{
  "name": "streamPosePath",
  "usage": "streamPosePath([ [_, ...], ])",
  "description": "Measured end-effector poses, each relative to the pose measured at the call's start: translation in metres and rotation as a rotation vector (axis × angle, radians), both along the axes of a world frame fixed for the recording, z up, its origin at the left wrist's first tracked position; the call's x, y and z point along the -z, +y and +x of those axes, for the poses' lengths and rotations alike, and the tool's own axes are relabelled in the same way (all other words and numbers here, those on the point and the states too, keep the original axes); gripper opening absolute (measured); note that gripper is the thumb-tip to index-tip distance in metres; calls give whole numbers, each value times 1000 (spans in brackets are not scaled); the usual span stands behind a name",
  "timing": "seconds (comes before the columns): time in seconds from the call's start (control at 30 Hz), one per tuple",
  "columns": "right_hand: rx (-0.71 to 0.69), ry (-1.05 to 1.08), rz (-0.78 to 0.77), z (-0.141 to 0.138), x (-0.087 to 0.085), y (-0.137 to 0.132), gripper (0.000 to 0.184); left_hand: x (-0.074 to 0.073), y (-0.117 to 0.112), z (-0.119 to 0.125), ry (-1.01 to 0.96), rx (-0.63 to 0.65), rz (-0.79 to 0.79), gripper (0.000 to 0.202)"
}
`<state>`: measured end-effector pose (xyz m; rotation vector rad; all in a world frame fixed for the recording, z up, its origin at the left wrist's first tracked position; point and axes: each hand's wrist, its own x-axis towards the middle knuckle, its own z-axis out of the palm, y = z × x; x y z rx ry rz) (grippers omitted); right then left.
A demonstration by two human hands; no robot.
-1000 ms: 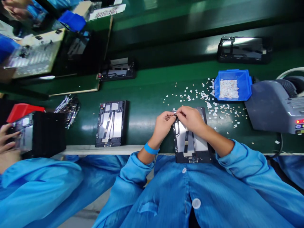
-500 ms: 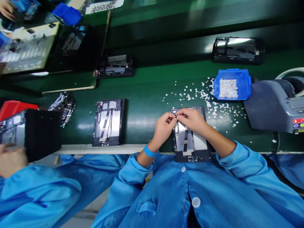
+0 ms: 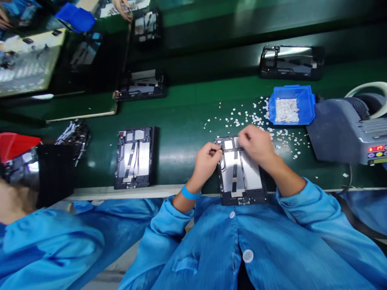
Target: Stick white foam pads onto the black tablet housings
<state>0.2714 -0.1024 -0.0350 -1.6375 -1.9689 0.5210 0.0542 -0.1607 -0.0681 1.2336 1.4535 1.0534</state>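
The opened device (image 3: 250, 175) is set at the near edge of the green table (image 3: 178, 137), its lower end jutting over that edge. Its top-left corner is met by the left hand (image 3: 209, 161), whose fingers are curled, with thumb and fingertips drawn close together; whether anything is pinched there cannot be told. The right hand (image 3: 258, 147) is seen blurred over the top-right corner, its fingers bent; how far they are closed, and whether anything is held, cannot be told. A blue band (image 3: 190, 192) is worn on the left wrist.

Beyond the right hand, white bits (image 3: 256, 119) are strewn beside a blue bin (image 3: 306, 108), in which more are heaped. Just right of the bin a grey machine (image 3: 335, 127) is placed. To the left, well apart from the hands, a second device (image 3: 143, 161) is laid, and farther left dark strips (image 3: 77, 137) are piled.
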Motion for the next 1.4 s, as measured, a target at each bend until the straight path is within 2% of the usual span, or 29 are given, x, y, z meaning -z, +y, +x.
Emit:
streamPosePath([
  [0.1, 401, -184, 158, 64, -13, 20, 19, 4, 6, 1, -200, -59, -76, 14],
  [0.13, 450, -227, 195, 78, -16, 23, 15, 4, 7, 1, -234, -70, -84, 16],
  [0.17, 423, -240, 227, 86, -18, 22, 14, 5, 8, 2, -252, -78, -87, 17],
  [0.23, 219, -183, 247, 76, -15, 12, 18, 6, 9, 3, -257, -91, -81, 18],
  [0.3, -67, -70, 187, 40, -6, -6, 20, 6, 8, 5, -241, -102, -66, 18],
  [0.33, -166, -32, 162, 18, -1, -16, 22, 6, 8, 5, -228, -105, -56, 17],
  [0.4, -259, -5, 101, -21, 9, -29, 22, 6, 5, 6, -188, -100, -34, 14],
  [0.47, -271, -18, 38, -45, 16, -34, 19, 5, 3, 7, -129, -92, 0, 11],
  [0.53, -257, -48, -5, -54, 20, -34, 17, 3, 0, 8, -55, -92, 45, 8],
  [0.7, -203, -117, 12, -58, 21, -31, 15, -2, -6, 10, 79, -96, 116, 2],
  [0.83, -239, -39, -14, -51, 19, -19, 11, -2, -6, 8, 41, -84, 76, 1],
  [0.9, -163, 31, 12, -27, 11, -5, 8, 0, -4, 5, -21, -101, 32, 4],
  [0.97, 38, 76, 94, 9, -1, 9, 7, 3, -1, 3, -94, -113, -12, 7],
  [1.03, 314, 68, 181, 43, -13, 19, 9, 5, 1, 2, -149, -112, -39, 10],
  [1.07, 375, 47, 186, 54, -18, 20, 11, 6, 2, 2, -166, -111, -45, 11],
  [1.1, 370, 26, 177, 60, -22, 18, 13, 6, 2, 2, -176, -108, -51, 12],
  [1.17, 187, 15, 137, 52, -23, 6, 15, 5, 1, 3, -161, -104, -60, 12],
  [1.23, -33, 60, 78, 26, -18, -8, 20, 2, -3, 1, -67, -73, -46, 11],
  [1.27, -100, 86, 24, 11, -15, -14, 24, 1, -5, -1, 11, -48, -13, 12],
  [1.4, -151, 66, -257, -34, -6, -11, 24, -5, -11, -18, 365, 13, 218, 15],
])
